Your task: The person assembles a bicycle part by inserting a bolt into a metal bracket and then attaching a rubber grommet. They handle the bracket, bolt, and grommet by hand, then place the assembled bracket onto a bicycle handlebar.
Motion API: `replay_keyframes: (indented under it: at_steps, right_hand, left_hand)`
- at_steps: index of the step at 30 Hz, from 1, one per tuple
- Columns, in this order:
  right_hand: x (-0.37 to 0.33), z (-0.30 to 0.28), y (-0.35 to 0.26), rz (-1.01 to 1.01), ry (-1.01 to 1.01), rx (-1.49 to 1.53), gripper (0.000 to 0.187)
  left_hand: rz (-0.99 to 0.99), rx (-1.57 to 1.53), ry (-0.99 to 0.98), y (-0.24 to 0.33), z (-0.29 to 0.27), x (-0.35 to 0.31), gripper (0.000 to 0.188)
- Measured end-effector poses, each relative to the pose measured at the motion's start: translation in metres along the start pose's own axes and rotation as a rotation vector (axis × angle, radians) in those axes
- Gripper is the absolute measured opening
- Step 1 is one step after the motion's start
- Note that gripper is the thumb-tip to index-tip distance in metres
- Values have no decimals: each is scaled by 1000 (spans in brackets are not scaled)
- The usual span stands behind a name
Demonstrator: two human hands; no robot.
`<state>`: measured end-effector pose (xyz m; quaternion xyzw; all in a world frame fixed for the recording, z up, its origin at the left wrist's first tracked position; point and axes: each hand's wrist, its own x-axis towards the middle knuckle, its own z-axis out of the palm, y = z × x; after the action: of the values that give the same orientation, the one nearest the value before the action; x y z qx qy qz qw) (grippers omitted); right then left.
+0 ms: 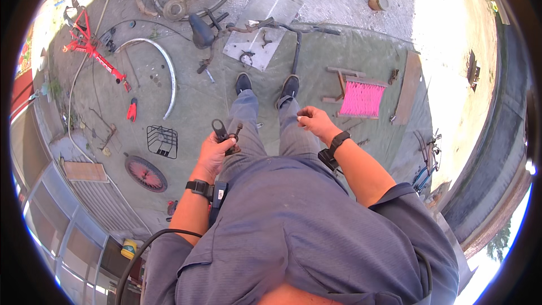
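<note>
Right now, the dark metal part (222, 135) sits in the left hand (210, 156), held in front of the left thigh, with thumb and fingers closed around its near end. It is left of the right hand (318, 123), well apart from it, so the left is clearly the nearer hand. The right hand's fingers are curled in, fingertips toward the part; whether they pinch something small I cannot tell. The part's long axis slants: its looped end points away from the body and slightly left. A bolt-like piece (239, 128) stands just right of it, tilted slightly right; whether they join is unclear.
</note>
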<state>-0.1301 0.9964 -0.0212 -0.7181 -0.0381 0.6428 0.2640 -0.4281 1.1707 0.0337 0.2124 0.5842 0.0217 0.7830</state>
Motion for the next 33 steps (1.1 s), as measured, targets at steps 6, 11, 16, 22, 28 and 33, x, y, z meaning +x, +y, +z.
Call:
replay_keyframes:
  at_steps: [6, 11, 16, 22, 28, 33]
  right_hand:
    - [20, -6, -18, 30, -11, -25, 36]
    - [77, -13, -50, -55, 35, -141, 42]
    - [181, -12, -88, -179, 46, -479, 52]
    - [315, 24, -123, -503, 39, -901, 55]
    - [431, 88, -137, -644, 48, -1257, 62]
    - [503, 114, -129, -657, 145, -1498, 58]
  left_hand:
    - [-37, -95, 29, -2, -15, 3, 16]
    - [-34, -113, 138, -14, -48, 13, 15]
    - [-77, -150, 243, -43, -100, 35, 16]
    - [-159, -236, 426, -96, -151, 68, 17]
    - [-241, -270, 520, -150, -177, 99, 15]
    - [-327, -288, 538, -182, -188, 113, 17]
